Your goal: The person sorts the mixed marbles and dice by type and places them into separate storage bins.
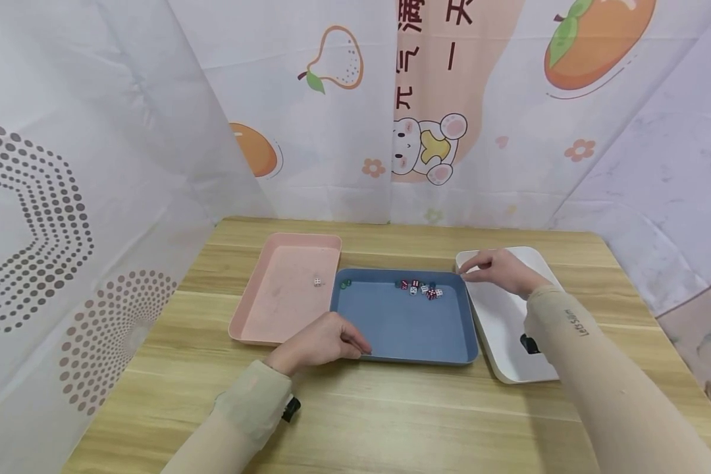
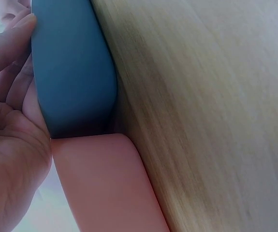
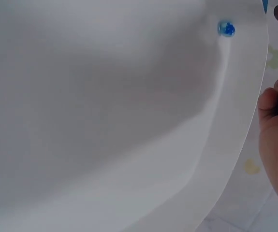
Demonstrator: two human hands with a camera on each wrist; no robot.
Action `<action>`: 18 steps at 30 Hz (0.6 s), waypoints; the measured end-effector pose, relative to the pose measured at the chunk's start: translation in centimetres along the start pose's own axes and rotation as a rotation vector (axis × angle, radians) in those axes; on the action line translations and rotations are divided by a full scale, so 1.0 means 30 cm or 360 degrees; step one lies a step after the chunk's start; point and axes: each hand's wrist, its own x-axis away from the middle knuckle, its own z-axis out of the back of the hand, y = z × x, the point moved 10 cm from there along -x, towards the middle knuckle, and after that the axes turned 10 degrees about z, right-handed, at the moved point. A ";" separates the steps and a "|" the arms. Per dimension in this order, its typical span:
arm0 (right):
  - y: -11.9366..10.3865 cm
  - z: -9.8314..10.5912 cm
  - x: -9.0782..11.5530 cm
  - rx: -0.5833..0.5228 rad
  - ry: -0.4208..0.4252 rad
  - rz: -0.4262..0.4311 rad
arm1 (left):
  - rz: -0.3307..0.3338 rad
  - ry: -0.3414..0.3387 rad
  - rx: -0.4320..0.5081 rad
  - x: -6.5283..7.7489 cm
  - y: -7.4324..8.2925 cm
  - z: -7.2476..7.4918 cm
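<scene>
A shallow blue tray [image 1: 405,329] lies in the middle, with red and white dice [image 1: 430,293] grouped near its far right side and green dice [image 1: 346,284] in its far left corner. My left hand [image 1: 328,339] pinches the near rim; the left wrist view shows its thumb [image 2: 18,36] at the edge of the wall. At the far right corner, my right hand [image 1: 503,270] pinches the rim, reaching over the white tray [image 1: 506,329]. A translucent blue die [image 3: 226,28] sits inside the white tray, visible in the right wrist view.
The pink tray [image 1: 278,283] stands left of the blue one, touching it, and contains a white die [image 1: 316,282]. All three trays rest on a wood-grain table [image 1: 391,408]. A printed curtain [image 1: 332,151] hangs behind the table and along both sides.
</scene>
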 end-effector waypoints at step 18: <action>0.160 0.012 0.050 -0.0087 -0.0002 -0.0275 | 0.0004 0.0002 -0.0002 0.002 -0.005 0.001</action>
